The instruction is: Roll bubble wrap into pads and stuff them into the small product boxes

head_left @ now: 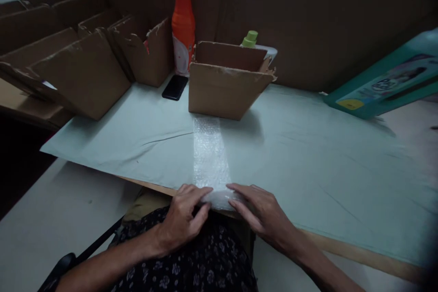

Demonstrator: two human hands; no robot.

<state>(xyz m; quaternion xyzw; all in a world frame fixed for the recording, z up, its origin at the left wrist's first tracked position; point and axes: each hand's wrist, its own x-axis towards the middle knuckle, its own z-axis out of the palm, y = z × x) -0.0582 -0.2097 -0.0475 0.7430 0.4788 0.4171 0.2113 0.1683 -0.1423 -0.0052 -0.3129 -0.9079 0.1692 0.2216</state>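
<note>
A strip of clear bubble wrap (210, 153) lies flat on the pale green table cover, running from the cardboard box to the table's front edge. Its near end is bunched into a thick bundle (221, 200). My left hand (186, 210) grips the bundle's left end, thumb and fingers bent around it. On the opposite end, my right hand (258, 205) holds on in the same way, thumb nearer me and fingers on top. Whether something is wrapped inside the bundle I cannot tell.
A cardboard box (222, 89) stands just beyond the strip. Behind it are an orange bottle (183, 23), a black phone (175, 87) and a green-capped bottle (250, 38). More cardboard boxes (85, 75) stand left; a large teal container (386, 77) leans at right.
</note>
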